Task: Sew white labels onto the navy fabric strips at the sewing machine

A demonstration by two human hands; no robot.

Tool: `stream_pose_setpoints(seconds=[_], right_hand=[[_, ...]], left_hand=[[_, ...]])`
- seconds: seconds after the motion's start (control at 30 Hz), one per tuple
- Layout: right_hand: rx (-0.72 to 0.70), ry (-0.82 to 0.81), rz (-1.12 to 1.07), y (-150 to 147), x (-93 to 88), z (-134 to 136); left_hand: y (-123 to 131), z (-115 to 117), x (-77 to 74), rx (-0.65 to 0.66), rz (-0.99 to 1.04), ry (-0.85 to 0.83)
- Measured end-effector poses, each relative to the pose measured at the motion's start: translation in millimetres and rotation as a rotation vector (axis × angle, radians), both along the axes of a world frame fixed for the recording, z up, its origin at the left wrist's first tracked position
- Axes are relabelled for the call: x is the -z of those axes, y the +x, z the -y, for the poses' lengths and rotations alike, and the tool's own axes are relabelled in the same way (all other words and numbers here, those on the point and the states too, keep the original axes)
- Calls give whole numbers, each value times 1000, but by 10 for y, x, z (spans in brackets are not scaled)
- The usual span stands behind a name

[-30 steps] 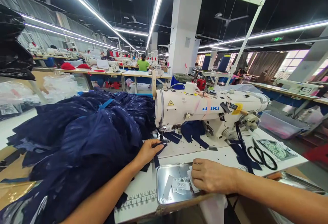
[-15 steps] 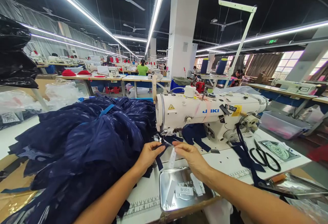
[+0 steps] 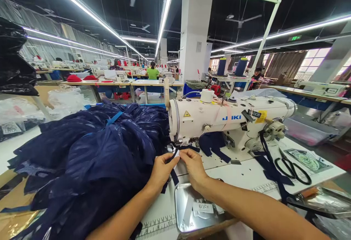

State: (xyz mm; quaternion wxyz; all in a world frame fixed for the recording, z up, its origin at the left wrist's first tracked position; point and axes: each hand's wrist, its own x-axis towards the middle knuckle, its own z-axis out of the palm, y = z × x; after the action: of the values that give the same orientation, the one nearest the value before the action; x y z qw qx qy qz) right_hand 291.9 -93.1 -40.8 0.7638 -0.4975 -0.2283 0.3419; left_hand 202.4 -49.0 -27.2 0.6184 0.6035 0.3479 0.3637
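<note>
Closely together, our left hand and right hand pinch a white label near frame centre. Heaped navy fabric crowds the left, a metal tray sits below, and mostly bare tabletop opens rightward. Fingers partly hide the label; its visible length slants toward upper right.

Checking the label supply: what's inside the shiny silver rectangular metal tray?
In the tray are white printed labels and a long pale strip. The right forearm hides the tray's upper right part; anything there, or under the labels, can't be seen.
</note>
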Motion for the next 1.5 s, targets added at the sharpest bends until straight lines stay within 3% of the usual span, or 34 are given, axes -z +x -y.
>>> stream_pose_setpoints(seconds=[0.13,0.33,0.63,0.73,0.8,0.87,0.93,1.0,1.1,1.2,1.37,1.43,1.5], right_hand=[[-64,-17,15,62,-3,37],[-216,-61,46,196,-49,71],[-162,-41,99,124,-24,97],[-233,-78,363,297,7,135],[-226,-150,741,530,0,198],[-117,-264,1241,815,-32,279],[35,-400,1708,1091,-71,345],[140,-492,2002,1304,-95,369],[162,-511,2223,1485,-91,332],[137,-487,2274,1549,-77,310],[360,-423,2140,1361,-103,457],[321,-320,2175,1149,-96,504],[196,-248,2208,909,-59,489]], left_hand=[[-3,-22,49,45,-12,-6],[-11,-17,-6,108,23,5],[-10,-33,-27,102,-9,8],[-23,-53,-57,130,-52,27],[-48,-73,-113,163,-95,42],[-78,-89,-194,207,-167,101],[-89,-94,-273,232,-269,305],[-55,-88,-312,211,-377,675],[94,-86,-233,108,-561,1306],[260,-137,-30,108,-711,1731],[256,-271,193,301,-728,1986],[189,-295,196,336,-717,2029],[127,-303,182,355,-705,2055]])
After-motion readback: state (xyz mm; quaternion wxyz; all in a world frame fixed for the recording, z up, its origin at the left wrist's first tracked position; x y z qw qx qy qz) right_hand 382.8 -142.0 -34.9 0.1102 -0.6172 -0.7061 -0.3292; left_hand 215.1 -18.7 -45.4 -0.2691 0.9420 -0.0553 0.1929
